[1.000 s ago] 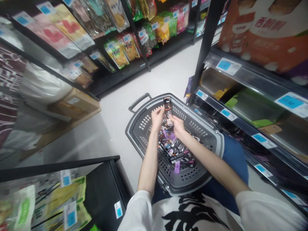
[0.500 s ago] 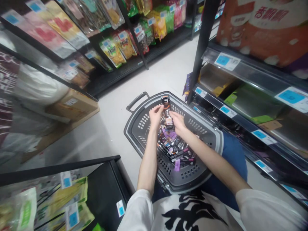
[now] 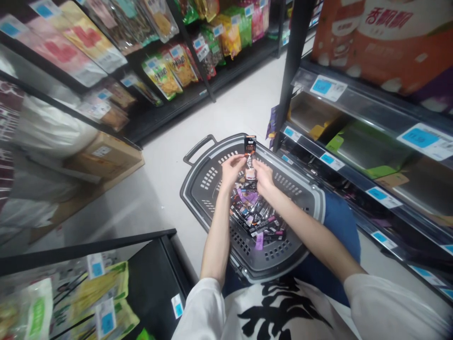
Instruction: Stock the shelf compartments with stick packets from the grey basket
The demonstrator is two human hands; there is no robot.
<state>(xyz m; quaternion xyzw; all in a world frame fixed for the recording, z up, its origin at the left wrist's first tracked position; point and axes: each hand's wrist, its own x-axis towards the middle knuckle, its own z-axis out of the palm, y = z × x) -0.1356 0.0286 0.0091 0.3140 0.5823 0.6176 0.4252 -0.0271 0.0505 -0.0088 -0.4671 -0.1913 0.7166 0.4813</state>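
Note:
A grey plastic shopping basket (image 3: 212,189) rests on my lap and the floor, holding a heap of small dark and purple snack packets (image 3: 255,217). Above the heap, both hands meet on a stack of slim dark packets (image 3: 250,146) held upright. My left hand (image 3: 231,169) pinches the stack from the left, fingers closed. My right hand (image 3: 262,175) grips its lower part from the right, fingers closed.
Black store shelves stand on both sides: hanging snack bags (image 3: 166,71) at the left and back, metal bins with blue price tags (image 3: 327,87) at the right. A cardboard box (image 3: 106,158) lies on the floor at left. A low shelf (image 3: 106,278) sits near left.
The packet stack shifted slightly right and up in my hands; the camera tilted a little, so the basket sits a bit higher in view.

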